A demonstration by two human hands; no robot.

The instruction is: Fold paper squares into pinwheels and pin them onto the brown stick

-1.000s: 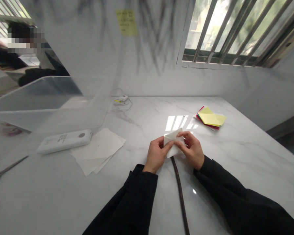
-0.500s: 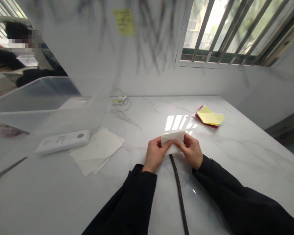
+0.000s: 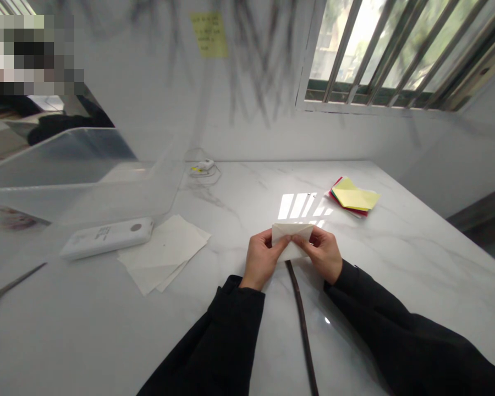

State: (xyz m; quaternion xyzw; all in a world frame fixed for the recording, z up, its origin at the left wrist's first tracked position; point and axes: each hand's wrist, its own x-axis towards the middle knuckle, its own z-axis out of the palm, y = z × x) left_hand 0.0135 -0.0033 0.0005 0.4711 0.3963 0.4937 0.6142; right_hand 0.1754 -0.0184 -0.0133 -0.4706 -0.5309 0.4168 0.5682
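Left hand [image 3: 263, 259] and right hand [image 3: 324, 254] both pinched a folded white paper [image 3: 292, 237] between thumb and fingers, held just over the marble table [image 3: 247, 330] – near its middle, in front of the person. A dark cord [image 3: 302, 324] ran from under the paper toward the camera. White sheets [image 3: 165, 254] and a white power bank [image 3: 107, 237] lay left; coloured paper stack [image 3: 355, 198] far right.

Both hands — left hand [image 3: 262, 257], right hand [image 3: 324, 254] — pinch folded white paper [image 3: 292, 237]
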